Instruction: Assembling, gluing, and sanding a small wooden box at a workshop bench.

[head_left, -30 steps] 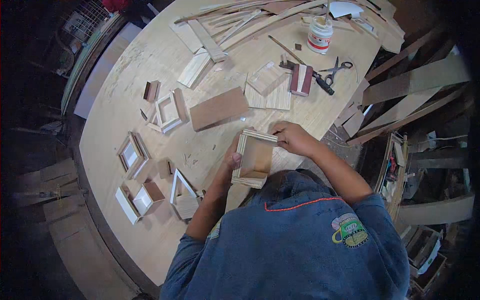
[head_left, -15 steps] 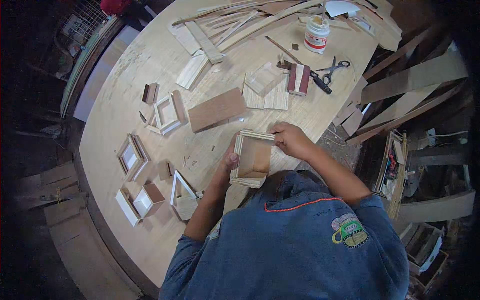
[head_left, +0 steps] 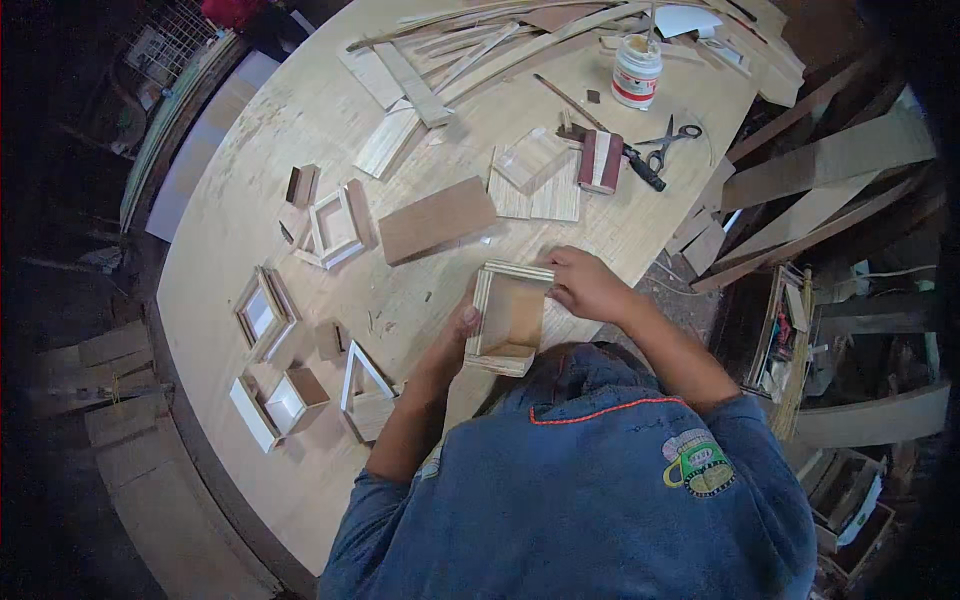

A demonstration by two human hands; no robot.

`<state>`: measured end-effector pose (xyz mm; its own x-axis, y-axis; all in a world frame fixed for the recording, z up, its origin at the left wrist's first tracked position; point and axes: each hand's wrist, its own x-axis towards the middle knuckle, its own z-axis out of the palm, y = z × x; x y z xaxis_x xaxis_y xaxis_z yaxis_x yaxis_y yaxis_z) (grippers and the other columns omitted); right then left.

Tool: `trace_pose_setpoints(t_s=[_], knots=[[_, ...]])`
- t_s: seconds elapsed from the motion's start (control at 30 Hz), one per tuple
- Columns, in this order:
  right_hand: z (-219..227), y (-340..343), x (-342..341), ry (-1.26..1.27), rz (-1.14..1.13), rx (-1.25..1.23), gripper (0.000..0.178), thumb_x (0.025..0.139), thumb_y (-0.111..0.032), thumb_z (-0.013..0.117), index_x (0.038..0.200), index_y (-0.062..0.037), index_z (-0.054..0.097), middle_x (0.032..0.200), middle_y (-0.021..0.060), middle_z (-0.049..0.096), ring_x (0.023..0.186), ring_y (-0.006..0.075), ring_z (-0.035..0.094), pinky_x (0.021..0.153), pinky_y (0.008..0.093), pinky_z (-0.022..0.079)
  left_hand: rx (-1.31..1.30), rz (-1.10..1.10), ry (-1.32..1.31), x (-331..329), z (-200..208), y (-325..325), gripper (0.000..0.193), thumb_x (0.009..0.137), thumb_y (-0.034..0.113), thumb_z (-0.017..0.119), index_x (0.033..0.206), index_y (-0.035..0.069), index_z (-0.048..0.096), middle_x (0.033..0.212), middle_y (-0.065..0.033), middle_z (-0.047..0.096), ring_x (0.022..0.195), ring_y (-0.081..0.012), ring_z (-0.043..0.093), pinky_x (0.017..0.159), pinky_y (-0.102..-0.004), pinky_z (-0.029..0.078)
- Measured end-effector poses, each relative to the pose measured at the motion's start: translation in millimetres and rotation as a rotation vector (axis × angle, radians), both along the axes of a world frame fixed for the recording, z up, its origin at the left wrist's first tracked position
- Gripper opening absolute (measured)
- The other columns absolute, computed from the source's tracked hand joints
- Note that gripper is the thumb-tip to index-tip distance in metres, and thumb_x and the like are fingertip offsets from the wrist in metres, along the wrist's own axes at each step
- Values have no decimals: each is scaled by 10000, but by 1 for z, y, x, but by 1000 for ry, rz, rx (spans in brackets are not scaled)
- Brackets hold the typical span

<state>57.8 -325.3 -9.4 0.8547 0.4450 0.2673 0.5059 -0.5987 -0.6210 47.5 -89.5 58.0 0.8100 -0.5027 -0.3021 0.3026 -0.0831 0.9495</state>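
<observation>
Close to my body I hold up a small open wooden box (head_left: 525,312) with layered strips along its edges. My left hand (head_left: 468,318) grips its left side, with the thumb on the outer strip and the other fingers hidden behind. At the upper right corner my right hand (head_left: 580,283) is closed, its fingertips on the box's edge. Just beyond the box lies a flat brown wooden board (head_left: 437,220). Small wooden frames (head_left: 336,228) and a white-edged triangular piece (head_left: 364,390) rest on the table to the left.
The light wooden table (head_left: 225,330) has a curved left edge. Farther off stand a white glue jar (head_left: 637,75), black scissors (head_left: 672,145), a maroon sanding block (head_left: 600,162) and a black-handled tool (head_left: 645,170). Long strips (head_left: 540,60) lie at the far side. Curved planks (head_left: 830,160) lean at right.
The box and both hands have stayed in nearly the same place, with the box tilted very slightly. My right fingers have shifted a little at its corner.
</observation>
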Motion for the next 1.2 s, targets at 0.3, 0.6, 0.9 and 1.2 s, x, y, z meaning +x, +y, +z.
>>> trace_pose_setpoints(t_s=[0.3, 0.6, 0.9, 1.2], knots=[[0, -1, 4, -66, 54, -109, 139, 698, -60, 622, 812, 14, 594, 867, 168, 542, 834, 337, 554, 715, 412, 472, -70, -28, 71, 6, -10, 3, 1125, 679, 764, 505, 1454, 35, 138, 1469, -146, 238, 1350, -265, 233, 1087, -387, 198], [-11, -1, 7, -125, 35, -85, 100, 706, -59, 617, 757, 12, 569, 861, 150, 557, 816, 332, 559, 693, 407, 465, -21, -92, 105, 9, -26, 12, 1059, 740, 703, 479, 1462, 39, 82, 1488, -149, 194, 1364, -256, 206, 1097, -379, 163], [-5, 3, 0, 32, -37, 13, 208, 689, -82, 703, 874, -24, 627, 922, 154, 577, 865, 335, 567, 733, 397, 480, -247, -32, 80, 0, -22, 0, 969, 785, 660, 466, 1451, 37, 135, 1428, -152, 289, 1320, -257, 278, 1073, -378, 221], [2, 15, -3, 148, -167, -145, 299, 675, -69, 708, 956, -27, 616, 931, 166, 582, 851, 344, 582, 753, 374, 486, -290, -51, -36, 3, -23, -1, 963, 816, 679, 437, 1443, 20, 123, 1418, -163, 290, 1314, -273, 281, 1078, -360, 210]])
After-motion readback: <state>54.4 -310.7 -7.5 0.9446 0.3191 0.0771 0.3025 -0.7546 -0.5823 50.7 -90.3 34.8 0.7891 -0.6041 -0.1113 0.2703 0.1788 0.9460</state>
